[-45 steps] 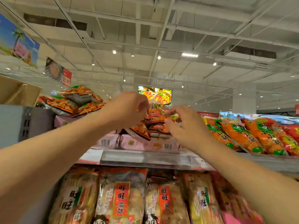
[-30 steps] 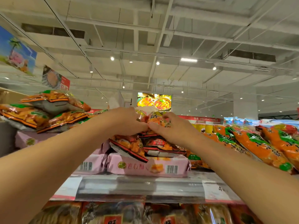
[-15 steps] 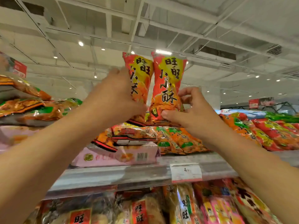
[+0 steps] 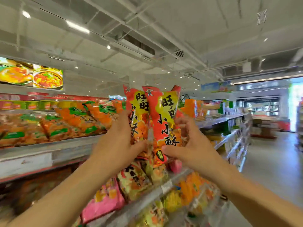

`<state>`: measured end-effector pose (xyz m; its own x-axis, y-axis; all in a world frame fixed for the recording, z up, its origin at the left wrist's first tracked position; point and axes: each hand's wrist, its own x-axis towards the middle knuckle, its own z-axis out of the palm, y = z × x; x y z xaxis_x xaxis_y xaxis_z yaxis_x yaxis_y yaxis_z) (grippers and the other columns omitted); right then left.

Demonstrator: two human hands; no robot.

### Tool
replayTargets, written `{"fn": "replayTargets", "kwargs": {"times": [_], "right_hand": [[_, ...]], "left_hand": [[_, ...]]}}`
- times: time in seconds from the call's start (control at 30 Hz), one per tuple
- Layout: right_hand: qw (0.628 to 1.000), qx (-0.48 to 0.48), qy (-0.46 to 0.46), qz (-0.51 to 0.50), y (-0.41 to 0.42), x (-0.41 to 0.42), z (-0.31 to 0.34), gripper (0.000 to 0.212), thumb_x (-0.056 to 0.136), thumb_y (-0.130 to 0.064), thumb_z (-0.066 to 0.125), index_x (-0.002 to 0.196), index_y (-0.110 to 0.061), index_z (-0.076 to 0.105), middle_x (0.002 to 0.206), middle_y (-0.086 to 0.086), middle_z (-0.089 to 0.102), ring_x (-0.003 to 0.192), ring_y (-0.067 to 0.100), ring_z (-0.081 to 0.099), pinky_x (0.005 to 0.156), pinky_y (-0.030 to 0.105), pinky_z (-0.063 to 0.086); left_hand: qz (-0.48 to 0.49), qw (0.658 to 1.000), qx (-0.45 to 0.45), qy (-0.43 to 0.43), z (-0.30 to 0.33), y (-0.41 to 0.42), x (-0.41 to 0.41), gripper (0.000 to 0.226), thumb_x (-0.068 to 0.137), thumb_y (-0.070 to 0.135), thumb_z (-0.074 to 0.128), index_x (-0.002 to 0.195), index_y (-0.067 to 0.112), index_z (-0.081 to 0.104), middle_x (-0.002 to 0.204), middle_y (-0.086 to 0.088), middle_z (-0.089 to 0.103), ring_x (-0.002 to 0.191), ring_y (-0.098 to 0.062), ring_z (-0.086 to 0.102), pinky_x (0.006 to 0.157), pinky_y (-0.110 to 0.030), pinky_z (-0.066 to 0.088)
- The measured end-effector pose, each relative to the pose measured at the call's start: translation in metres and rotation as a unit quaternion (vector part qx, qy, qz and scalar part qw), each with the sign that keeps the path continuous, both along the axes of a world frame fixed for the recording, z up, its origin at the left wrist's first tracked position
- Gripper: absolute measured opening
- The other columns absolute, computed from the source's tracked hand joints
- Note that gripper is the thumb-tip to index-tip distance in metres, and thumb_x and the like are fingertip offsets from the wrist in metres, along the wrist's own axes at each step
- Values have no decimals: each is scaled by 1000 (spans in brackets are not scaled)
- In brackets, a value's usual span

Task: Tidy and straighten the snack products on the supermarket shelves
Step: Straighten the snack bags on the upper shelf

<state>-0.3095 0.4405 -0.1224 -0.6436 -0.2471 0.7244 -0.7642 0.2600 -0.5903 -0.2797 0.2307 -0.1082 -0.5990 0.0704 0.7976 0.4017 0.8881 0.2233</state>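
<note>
Two red and yellow snack bags stand upright side by side in front of me, lifted off the shelf. My left hand (image 4: 117, 143) grips the left snack bag (image 4: 136, 115) at its lower half. My right hand (image 4: 188, 145) pinches the right snack bag (image 4: 165, 118) near its bottom, thumb in front and fingers curled behind. A third bag's red corner (image 4: 176, 89) peeks out behind the right one. The top shelf (image 4: 32, 154) carries orange and green snack bags (image 4: 73, 120) lying in rows at the left.
Below my hands a lower shelf rail (image 4: 147, 195) holds pink, yellow and orange packets (image 4: 105, 200). The shelf run continues to the right (image 4: 232, 136) beside an open aisle floor (image 4: 270, 161). A lit food picture (image 4: 31, 73) hangs far left.
My view has swung to the right along the aisle. Both hands have carried the two upright bags rightward, past the pink boxes, over the orange and green bags' end of the shelf.
</note>
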Motion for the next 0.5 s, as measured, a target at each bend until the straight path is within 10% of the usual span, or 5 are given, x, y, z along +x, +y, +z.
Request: {"fn": "replayTargets", "kwargs": {"times": [0.13,0.5], "right_hand": [[998,9,-32,-53,90,-40,-19,65,55,-57,80,107,-55,41,95,-17,62,81,14,63,76,50,56],[994,-28,-103,-6,259,-180,-39,56,65,-40,78,105,-56,43,100,-28,63,86,9,70,73,44,60]], "left_hand": [[-44,998,37,-15,-23,81,-57,84,81,39,74,143,23,19,141,-7,46,121,-23,50,79,-25,34],[-52,994,78,-55,-48,250,-186,78,88,35,67,144,33,13,148,-6,37,128,-24,44,100,-34,37]]}}
